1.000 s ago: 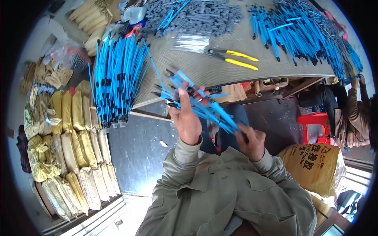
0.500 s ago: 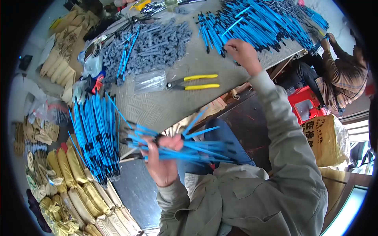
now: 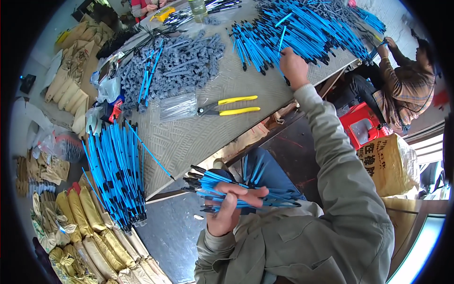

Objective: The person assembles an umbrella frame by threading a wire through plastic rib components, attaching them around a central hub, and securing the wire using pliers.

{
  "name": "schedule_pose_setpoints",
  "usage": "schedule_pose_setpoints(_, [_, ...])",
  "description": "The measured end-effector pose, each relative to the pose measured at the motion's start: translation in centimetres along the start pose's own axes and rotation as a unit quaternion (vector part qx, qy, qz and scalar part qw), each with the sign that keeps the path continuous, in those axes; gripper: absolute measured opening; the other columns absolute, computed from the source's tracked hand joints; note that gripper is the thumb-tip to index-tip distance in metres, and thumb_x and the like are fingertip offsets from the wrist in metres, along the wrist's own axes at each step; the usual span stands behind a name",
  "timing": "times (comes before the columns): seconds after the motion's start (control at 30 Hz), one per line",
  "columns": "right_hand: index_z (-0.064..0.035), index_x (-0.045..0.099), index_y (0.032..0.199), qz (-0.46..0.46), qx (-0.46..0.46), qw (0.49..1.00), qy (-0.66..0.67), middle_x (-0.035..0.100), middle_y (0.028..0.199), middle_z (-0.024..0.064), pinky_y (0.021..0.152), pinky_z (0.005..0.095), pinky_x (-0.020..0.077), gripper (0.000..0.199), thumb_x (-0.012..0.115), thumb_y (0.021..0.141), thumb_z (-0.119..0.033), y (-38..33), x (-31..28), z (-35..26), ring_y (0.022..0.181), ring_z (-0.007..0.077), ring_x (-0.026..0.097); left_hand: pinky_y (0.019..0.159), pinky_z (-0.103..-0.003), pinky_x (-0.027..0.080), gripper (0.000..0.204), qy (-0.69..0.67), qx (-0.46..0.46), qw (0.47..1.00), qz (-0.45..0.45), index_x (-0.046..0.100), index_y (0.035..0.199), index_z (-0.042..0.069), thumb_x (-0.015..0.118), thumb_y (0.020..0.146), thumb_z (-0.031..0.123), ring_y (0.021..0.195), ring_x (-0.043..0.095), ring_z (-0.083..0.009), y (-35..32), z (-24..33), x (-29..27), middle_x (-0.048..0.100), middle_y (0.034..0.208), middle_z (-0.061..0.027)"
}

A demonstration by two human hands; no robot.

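My left hand (image 3: 229, 208) grips a bundle of blue rods with black tips (image 3: 246, 191), held flat in front of my chest. My right hand (image 3: 293, 66) reaches far across the table and is closed on a few blue rods at the near edge of the large pile of blue rods (image 3: 307, 28) at the back right. Yellow-handled pliers (image 3: 227, 106) lie on the table between my two hands. A clear bag of small parts (image 3: 177, 106) lies just left of the pliers.
A heap of grey plastic pieces (image 3: 179, 66) covers the table's back left. A stacked row of blue rods (image 3: 116, 173) lies at the table's left end. Tan sacks (image 3: 94, 241) line the floor. Another person (image 3: 406, 85) sits right, beside a red stool (image 3: 362, 128).
My right hand left the bundle and reached out to the far pile of blue rods. My left hand with the bundle dropped lower in view as my head turned toward the table.
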State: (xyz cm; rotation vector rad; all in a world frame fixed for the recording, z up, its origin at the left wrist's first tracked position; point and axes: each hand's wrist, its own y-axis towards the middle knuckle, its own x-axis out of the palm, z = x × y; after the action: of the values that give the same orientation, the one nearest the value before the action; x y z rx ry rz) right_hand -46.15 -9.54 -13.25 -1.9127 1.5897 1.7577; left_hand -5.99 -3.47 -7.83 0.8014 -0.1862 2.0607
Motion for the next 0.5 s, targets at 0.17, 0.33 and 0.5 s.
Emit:
schedule_pose_setpoints(0.17, [-0.0122,0.055,0.102,-0.004,0.024,0.976,0.215,0.065,0.073,0.0125,0.06,0.0458,0.0499,0.026,0.052,0.081,-0.027,-3.4,-0.6,1.0,0.068,0.0363,0.063,0.079,-0.041,0.049,0.024,0.064,-0.036,0.981,0.182,0.05,0.096,0.001,0.044,0.096,0.024,0.081,0.063,-0.0285,-0.2,-1.6,0.6,0.063,0.083,-0.0173])
schedule_pose_setpoints(0.33, [-0.0103,0.059,0.095,-0.032,-0.094,0.995,-0.024,0.064,0.071,0.0179,0.059,0.0487,0.0495,0.027,0.056,0.081,-0.034,-3.4,-1.0,0.8,0.067,0.0384,0.062,0.073,-0.038,0.05,0.026,0.083,-0.022,0.967,0.241,0.051,0.096,0.001,0.046,0.095,0.027,0.073,0.062,-0.0248,-0.9,-2.6,1.0,0.063,0.079,-0.0158])
schedule_pose_setpoints(0.5, [-0.0056,0.061,0.088,0.038,0.003,0.989,0.145,0.061,0.073,0.0213,0.059,0.047,0.0483,0.029,0.057,0.082,-0.034,-3.4,-3.4,1.6,0.067,0.0409,0.059,0.074,-0.038,0.05,0.025,0.064,0.006,0.972,0.225,0.051,0.095,0.002,0.046,0.095,0.027,0.078,0.063,-0.025,-2.0,-3.6,-0.5,0.063,0.084,-0.0168])
